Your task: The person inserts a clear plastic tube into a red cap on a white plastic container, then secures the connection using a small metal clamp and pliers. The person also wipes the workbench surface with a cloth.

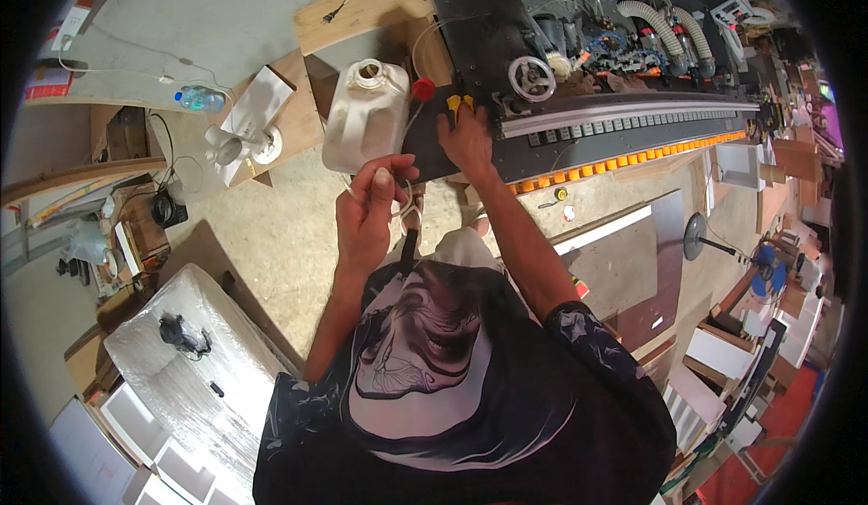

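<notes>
My left hand (363,220) is closed, thumb up, around a thin pale tube (407,205) that loops out beside the fingers. Just beyond it stands a white plastic jerrycan (362,121) with its mouth uncovered. A red cap (422,89) is at the can's right side. Reaching forward over the machine's black bed (436,148), my right hand (468,141) has its fingers closed on a small yellow object (457,103). The hand covers part of that object, so its exact kind is unclear.
The long machine carries a handwheel (532,80), ribbed hoses (653,24) and a row of orange blocks (615,164). At left are a water bottle (200,99) and a white fitting (264,146) on a board. A plastic-wrapped bundle (194,360) lies behind; a fan (694,236) stands right.
</notes>
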The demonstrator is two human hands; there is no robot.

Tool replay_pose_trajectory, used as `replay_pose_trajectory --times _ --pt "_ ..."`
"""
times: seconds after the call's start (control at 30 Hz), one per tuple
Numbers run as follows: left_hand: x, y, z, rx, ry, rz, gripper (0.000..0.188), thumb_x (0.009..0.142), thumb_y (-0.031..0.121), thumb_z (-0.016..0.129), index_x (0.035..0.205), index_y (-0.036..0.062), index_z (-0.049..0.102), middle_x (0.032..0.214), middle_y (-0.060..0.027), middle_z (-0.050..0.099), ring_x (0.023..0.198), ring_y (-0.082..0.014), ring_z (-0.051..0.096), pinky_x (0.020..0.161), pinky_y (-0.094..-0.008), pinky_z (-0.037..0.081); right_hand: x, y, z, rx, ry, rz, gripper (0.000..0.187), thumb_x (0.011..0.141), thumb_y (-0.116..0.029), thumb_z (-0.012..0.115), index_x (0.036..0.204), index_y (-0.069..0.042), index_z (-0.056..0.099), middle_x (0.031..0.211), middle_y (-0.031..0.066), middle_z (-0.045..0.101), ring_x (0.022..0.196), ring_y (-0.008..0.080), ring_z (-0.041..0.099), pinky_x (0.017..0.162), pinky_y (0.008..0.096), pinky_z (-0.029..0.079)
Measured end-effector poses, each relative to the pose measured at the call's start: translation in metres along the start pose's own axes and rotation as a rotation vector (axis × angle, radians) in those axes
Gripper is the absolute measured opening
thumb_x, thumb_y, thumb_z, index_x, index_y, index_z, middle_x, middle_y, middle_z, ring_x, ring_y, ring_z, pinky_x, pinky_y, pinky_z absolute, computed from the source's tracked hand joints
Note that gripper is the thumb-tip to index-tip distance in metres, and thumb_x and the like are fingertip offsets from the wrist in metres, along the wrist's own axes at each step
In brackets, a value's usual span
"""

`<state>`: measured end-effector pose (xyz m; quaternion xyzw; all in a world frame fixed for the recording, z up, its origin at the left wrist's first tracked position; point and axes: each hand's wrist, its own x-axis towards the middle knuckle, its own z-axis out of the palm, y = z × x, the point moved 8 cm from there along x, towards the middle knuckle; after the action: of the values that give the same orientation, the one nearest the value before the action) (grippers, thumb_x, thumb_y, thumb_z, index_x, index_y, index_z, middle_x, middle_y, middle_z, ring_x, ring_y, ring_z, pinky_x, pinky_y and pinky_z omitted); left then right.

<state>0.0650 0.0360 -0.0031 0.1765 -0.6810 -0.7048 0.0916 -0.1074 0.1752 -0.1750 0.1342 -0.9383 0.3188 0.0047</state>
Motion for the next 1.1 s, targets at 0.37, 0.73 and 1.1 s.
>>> replay_pose_trajectory --times 0.37,0.73,1.1 --pt "0.017 0.001 -0.039 -0.049 -0.033 0.059 0.046 0.113 0.038 0.045 0.126 0.0003 0.067 0.101 -0.0063 0.074 0.077 -0.0056 0.055 0.066 -0.0214 0.041 0.019 0.003 0.018 -0.052 -0.107 0.135 0.067 0.085 -0.024 0.077 0.133 0.002 0.038 0.114 0.0322 0.064 0.104 0.0516 0.065 0.092 0.0534 0.054" --pt "0.021 -0.011 -0.049 -0.076 -0.002 0.025 0.046 0.114 0.037 0.040 0.126 0.0007 0.065 0.095 -0.0071 0.073 0.072 -0.0055 0.054 0.063 -0.0215 0.040 0.037 -0.008 0.019 -0.212 -0.175 0.120 0.059 0.091 -0.027 0.074 0.134 0.000 0.043 0.118 0.0321 0.059 0.111 0.0513 0.063 0.091 0.0549 0.055" --pt "0.027 -0.016 -0.056 -0.201 0.010 -0.021 0.044 0.115 0.034 0.040 0.124 -0.0006 0.065 0.091 -0.0048 0.073 0.068 -0.0027 0.054 0.062 -0.0193 0.041 0.041 -0.016 0.002 -0.135 0.049 0.036 0.048 0.095 -0.032 0.069 0.125 0.000 0.049 0.113 0.0316 0.061 0.104 0.0506 0.065 0.086 0.0543 0.056"
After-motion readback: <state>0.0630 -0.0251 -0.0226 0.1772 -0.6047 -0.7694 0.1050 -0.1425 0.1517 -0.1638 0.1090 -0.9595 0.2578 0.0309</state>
